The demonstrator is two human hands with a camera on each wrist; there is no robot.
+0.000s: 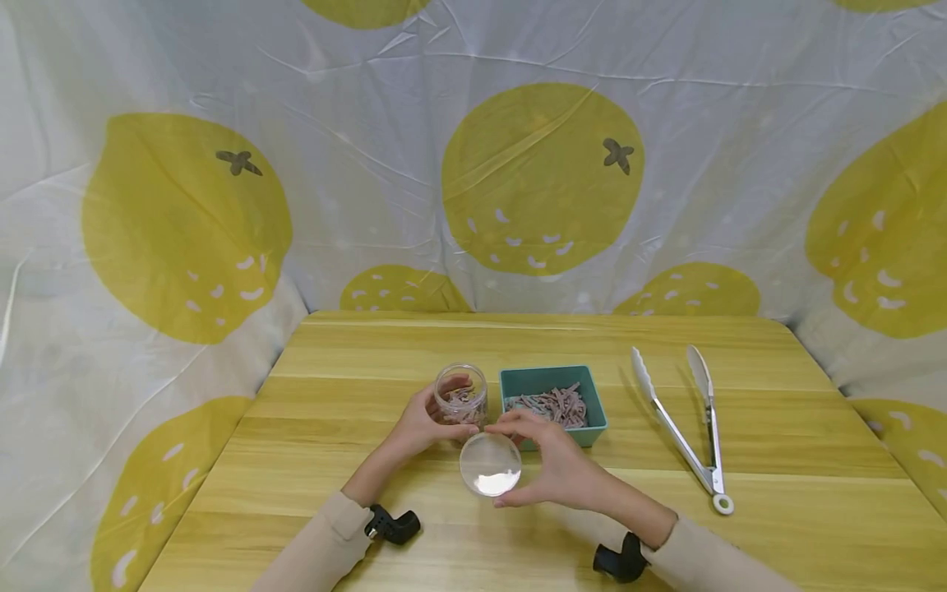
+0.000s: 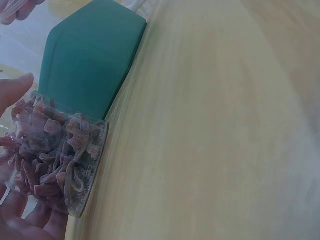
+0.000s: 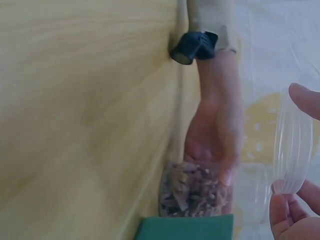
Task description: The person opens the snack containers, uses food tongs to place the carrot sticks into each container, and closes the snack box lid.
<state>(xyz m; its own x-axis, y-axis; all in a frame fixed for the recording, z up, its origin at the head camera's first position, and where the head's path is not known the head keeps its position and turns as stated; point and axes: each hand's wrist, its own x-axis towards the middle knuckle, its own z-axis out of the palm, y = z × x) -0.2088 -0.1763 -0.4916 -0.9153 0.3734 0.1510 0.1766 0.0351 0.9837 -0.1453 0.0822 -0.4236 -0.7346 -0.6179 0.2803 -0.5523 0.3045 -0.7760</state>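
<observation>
A clear jar [image 1: 460,403] part full of brownish-purple dried strips [image 2: 55,155] stands on the table with its top uncovered. My left hand [image 1: 425,419] grips the jar, fingers round its far side and thumb along the near side. By its rim, my right hand [image 1: 558,464] holds a round clear lid [image 1: 491,465], pinched between thumb and fingers. In the right wrist view the lid [image 3: 292,142] is on edge beside the jar's mouth, apart from it. A teal rectangular box [image 1: 598,415] with more strips [image 1: 555,405] stands just right of the jar, partly behind my right hand.
Metal tongs [image 1: 684,448] with pale tips lie spread on the right of the wooden table [image 1: 355,353]. A lemon-patterned cloth [image 1: 370,164] hangs behind the table and along both sides. Black wrist devices [image 1: 395,526] sit at both sleeves.
</observation>
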